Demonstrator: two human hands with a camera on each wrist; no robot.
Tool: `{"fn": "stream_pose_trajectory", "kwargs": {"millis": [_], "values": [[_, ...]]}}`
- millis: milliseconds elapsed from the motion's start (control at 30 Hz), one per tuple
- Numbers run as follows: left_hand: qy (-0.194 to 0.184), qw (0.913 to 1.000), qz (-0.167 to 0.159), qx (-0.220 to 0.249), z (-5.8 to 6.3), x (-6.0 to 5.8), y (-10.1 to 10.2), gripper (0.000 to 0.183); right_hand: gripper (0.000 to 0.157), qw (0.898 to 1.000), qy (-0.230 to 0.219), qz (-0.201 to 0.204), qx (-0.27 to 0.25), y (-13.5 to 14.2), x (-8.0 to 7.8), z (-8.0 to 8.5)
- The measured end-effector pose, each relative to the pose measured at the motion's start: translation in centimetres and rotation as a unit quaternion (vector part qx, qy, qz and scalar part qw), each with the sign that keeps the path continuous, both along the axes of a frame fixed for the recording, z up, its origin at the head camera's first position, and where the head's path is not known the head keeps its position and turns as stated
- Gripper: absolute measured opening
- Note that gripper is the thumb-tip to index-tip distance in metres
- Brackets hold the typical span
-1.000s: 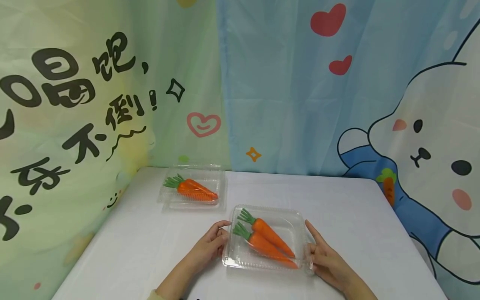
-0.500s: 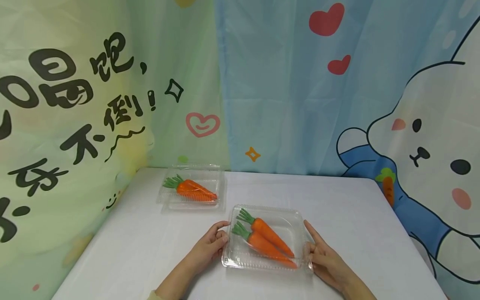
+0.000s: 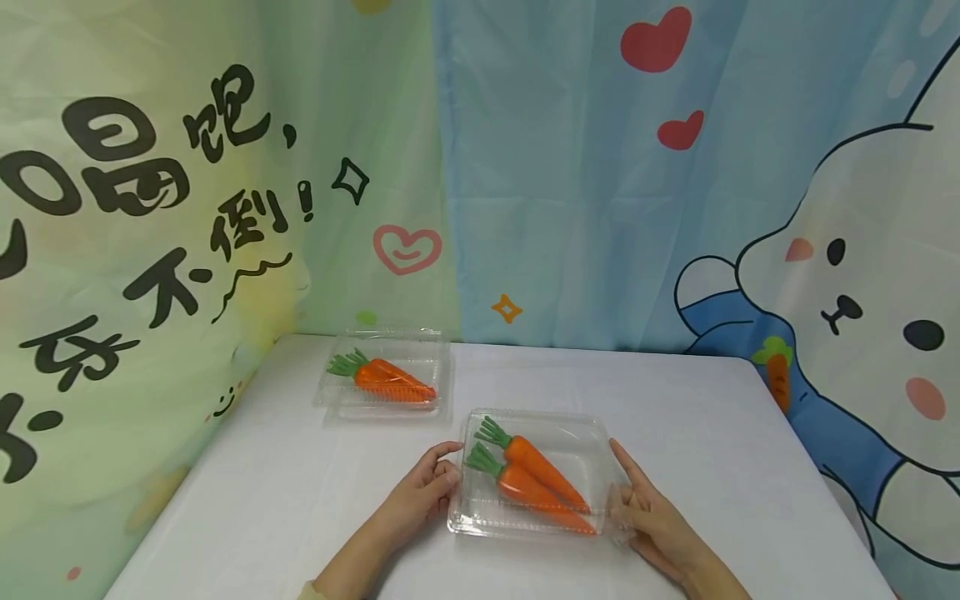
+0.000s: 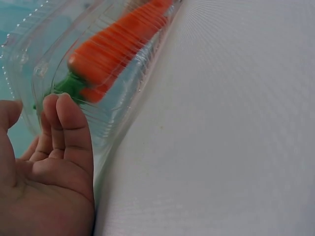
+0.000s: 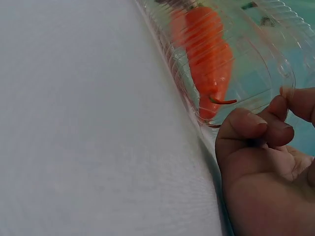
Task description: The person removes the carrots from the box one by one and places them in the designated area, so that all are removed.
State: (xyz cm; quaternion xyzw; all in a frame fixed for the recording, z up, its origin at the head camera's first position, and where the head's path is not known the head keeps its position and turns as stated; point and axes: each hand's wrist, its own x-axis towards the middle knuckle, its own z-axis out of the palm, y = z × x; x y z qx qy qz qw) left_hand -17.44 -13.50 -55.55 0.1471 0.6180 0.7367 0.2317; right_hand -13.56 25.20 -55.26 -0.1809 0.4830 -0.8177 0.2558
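A clear plastic box (image 3: 570,437) rests near the front of the white table with two orange carrots (image 3: 525,486) with green tops in it. Its clear lid looks folded down over them, though the transparent layers are hard to separate. My left hand (image 3: 420,496) holds the box's left side with bent fingers (image 4: 74,123). At the right side, my right hand (image 3: 660,525) grips the edge, its index finger extended along the rim and the other fingers (image 5: 241,125) curled. Part of the right fingers shows through the plastic.
Farther back on the left stands another clear box (image 3: 442,358) holding orange carrots (image 3: 390,382) with green tops. The white table (image 3: 637,392) meets a printed curtain (image 3: 555,208) at its far edge.
Both hands stay at the box's sides. The box's front left corner has shifted slightly right, and the right fingers have moved slightly inward at the right edge. The back box stays put.
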Motion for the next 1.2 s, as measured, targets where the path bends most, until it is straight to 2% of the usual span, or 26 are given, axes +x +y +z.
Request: {"fn": "stream_pose_trajectory", "kwargs": {"millis": [133,200,267,367,467,633,867,1033,1100,1200], "values": [[-0.009,0.9999,0.011,-0.004,0.2,0.0,0.0,0.054,0.085,0.997,0.039,-0.027,0.066,0.1,-0.1,0.3],[-0.010,0.9998,0.015,-0.005,0.2,0.0,0.0,0.053,0.084,0.990,0.082,-0.050,0.103,0.2,-0.2,0.3],[-0.010,0.9998,0.018,-0.006,0.2,0.0,0.0,0.053,0.084,0.978,0.131,-0.079,0.141,0.3,-0.3,0.2],[-0.011,0.9997,0.022,-0.009,0.3,0.0,0.0,0.053,0.084,0.960,0.196,-0.124,0.156,0.2,-0.5,0.0],[-0.013,0.9996,0.024,-0.009,0.3,0.1,0.0,0.054,0.074,0.951,0.235,-0.146,0.138,0.1,-0.5,0.0],[-0.016,0.9995,0.024,-0.008,0.2,0.0,0.0,0.054,0.050,0.949,0.251,-0.153,0.113,-0.1,-0.3,0.3],[-0.015,0.9992,0.033,-0.013,0.1,0.0,0.1,0.052,0.038,0.923,0.296,-0.178,0.167,0.1,-0.5,0.5],[-0.020,0.9990,0.036,-0.019,0.1,0.0,0.1,0.051,0.033,0.923,0.272,-0.184,0.200,0.2,-0.7,0.9],[-0.022,0.9990,0.035,-0.018,0.1,0.0,0.1,0.052,0.030,0.920,0.255,-0.194,0.226,0.2,-0.7,1.3],[-0.023,0.9990,0.035,-0.017,0.1,0.0,0.1,0.052,0.029,0.909,0.228,-0.213,0.277,0.2,-0.9,1.9]]}}
